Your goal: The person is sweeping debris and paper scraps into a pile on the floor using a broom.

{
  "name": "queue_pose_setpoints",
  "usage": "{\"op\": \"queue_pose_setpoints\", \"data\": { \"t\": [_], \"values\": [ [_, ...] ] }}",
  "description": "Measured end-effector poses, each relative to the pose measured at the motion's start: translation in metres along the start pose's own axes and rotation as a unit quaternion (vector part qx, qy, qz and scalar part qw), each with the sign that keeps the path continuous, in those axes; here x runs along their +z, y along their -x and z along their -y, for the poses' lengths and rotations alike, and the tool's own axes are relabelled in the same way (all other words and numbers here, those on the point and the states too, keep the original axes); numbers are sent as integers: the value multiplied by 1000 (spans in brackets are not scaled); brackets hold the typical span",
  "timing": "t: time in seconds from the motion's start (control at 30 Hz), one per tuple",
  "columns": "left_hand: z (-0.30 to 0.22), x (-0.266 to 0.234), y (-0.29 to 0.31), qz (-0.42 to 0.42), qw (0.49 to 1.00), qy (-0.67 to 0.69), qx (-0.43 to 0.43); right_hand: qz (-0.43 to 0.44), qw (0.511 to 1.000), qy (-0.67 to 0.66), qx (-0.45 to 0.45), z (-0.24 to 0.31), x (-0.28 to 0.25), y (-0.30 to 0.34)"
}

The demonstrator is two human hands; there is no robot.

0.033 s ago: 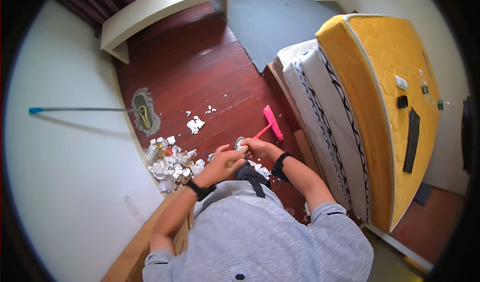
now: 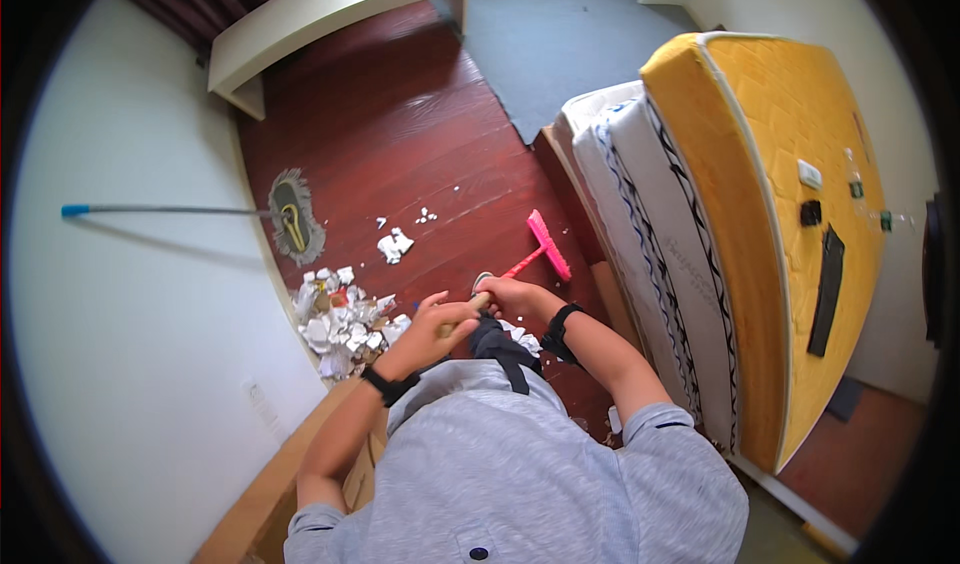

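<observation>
A broom with a bright pink head [image 2: 548,247] slants across in front of me, its bristled head on the dark red floor ahead and to the right. My right hand [image 2: 507,295] is wrapped round its pale wooden handle, low in front of my body. Nearer the handle's end, my left hand [image 2: 436,330] grips it between thumb and palm, some fingers loosely raised. Beyond my hands lies a crumpled white paper scrap [image 2: 395,246] with smaller bits around it. A heap of torn white paper and litter [image 2: 345,324] rests against the left wall.
A mop [image 2: 293,218] leans on the left wall, its grey head on the floor. A white bench-like table [image 2: 330,19] stands at the back. Upright mattresses [image 2: 655,244] and a yellow mattress [image 2: 800,94] line the right side. A cardboard box [image 2: 270,484] sits at lower left.
My left hand has shifted slightly down and left along the handle, baring more wood between the hands. The broom head has stayed nearly in place.
</observation>
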State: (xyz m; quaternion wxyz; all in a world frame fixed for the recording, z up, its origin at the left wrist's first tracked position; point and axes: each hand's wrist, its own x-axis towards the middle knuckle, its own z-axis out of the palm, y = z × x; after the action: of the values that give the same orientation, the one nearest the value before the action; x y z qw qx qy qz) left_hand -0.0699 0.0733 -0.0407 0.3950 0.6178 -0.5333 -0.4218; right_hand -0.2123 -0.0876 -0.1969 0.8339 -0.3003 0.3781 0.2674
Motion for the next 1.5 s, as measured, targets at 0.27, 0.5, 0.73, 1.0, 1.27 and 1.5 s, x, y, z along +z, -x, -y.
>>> {"op": "queue_pose_setpoints", "data": {
  "t": [0.27,0.5,0.73,1.0,1.27,1.5],
  "values": [
    [-82,-23,92,-242,952,-24,-187,224,926,289,93,47,132,-30],
    [-138,-34,101,-305,933,-117,-151,213,866,446,79,64,199,-18],
    [-86,-60,91,-309,942,-9,-134,12,938,346,2,88,167,-27],
    [18,-101,107,-409,888,116,-176,-29,956,293,-3,105,181,-133],
    [-24,-154,199,-496,825,-4,-272,107,928,337,115,62,330,-193],
    [-45,-176,197,-408,900,-47,-144,175,901,390,67,43,357,-184]
  ]
}}
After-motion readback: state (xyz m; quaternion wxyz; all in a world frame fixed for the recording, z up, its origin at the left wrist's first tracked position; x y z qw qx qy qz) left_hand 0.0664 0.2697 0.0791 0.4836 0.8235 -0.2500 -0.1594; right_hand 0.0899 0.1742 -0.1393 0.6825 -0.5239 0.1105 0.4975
